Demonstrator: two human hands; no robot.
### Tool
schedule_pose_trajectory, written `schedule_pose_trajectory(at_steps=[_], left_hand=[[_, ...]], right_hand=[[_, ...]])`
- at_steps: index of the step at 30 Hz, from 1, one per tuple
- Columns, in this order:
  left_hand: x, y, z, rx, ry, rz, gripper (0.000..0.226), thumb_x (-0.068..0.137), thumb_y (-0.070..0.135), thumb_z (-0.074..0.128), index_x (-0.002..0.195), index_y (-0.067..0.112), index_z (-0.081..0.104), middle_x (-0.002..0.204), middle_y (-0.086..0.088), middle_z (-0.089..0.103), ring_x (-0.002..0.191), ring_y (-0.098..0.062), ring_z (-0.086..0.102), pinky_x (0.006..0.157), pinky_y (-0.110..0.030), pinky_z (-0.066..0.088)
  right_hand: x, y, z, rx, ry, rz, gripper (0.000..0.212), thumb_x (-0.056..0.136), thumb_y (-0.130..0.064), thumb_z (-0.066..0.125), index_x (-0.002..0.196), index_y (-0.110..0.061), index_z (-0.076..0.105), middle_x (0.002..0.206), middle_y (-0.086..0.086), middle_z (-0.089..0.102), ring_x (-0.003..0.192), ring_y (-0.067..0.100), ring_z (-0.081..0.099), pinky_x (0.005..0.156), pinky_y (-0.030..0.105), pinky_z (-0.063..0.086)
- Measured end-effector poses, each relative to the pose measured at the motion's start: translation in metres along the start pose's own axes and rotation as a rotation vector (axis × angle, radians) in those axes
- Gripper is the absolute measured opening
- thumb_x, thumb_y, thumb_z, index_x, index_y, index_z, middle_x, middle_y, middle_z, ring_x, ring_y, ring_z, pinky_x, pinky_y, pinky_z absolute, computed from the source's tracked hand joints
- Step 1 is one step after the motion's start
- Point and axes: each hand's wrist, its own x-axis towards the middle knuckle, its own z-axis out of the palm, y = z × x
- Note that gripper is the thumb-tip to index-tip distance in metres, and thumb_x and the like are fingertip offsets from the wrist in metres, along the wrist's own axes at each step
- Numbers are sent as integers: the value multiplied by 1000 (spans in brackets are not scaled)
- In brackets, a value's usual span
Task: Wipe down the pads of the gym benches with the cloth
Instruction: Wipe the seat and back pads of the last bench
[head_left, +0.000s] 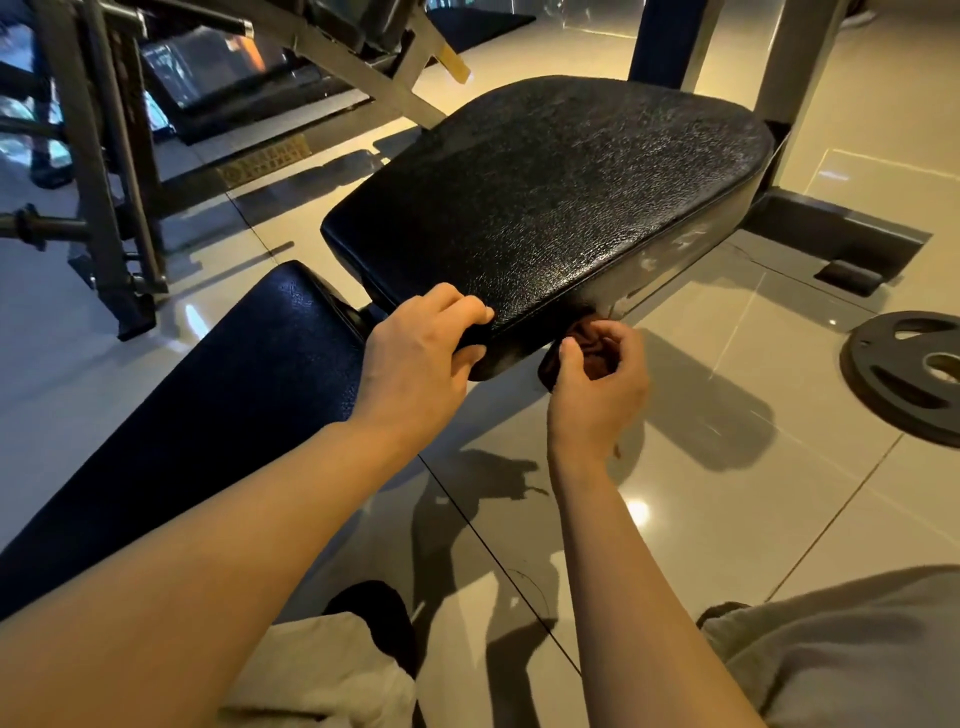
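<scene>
Two hands at the pad edge

The pad (545, 208) corner is gripped by the left hand (421, 364), thumb beneath. Just right of it, a bunched brown cloth (592, 348) is pinched by the right hand (597, 384) against the pad's side. That lower rim could be missed, judging by the small wad; the cloth might slip out.

The seat pad (550, 208) is black with a pebbled grain that glints pale near its front edge. The long back pad (208, 395) is dark navy. The cloth (592, 351) is reddish brown (mostly in shadow). The floor tiles (727, 493) are glossy beige; the weight plate (906, 376) is dull black.
</scene>
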Motion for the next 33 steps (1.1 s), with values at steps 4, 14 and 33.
schedule_pose_trajectory(at_steps=[4, 14, 33], left_hand=[[1, 0, 0, -4, 7, -3, 31, 78, 7, 75, 107, 12, 67, 99, -4, 64, 84, -27, 63, 65, -44, 54], [1, 3, -2, -24, -27, -30, 31, 81, 8, 73, 111, 11, 66, 102, -4, 64, 90, -26, 62, 71, -45, 55], [-12, -18, -25, -92, -193, -74, 47, 87, 2, 64, 131, 18, 58, 133, 2, 55, 123, -10, 49, 100, -8, 28]], right_hand=[[7, -27, 7, 59, 79, -109, 26, 82, -14, 66, 107, -5, 64, 102, 4, 61, 95, 13, 58, 86, 25, 49], [17, -7, -6, -25, -88, -158, 51, 78, -7, 65, 129, -12, 60, 130, 7, 52, 126, 18, 48, 105, 46, 44], [-11, -29, 8, 85, -9, -31, 39, 83, -6, 58, 121, -14, 52, 114, 4, 55, 105, 17, 53, 95, 36, 47]])
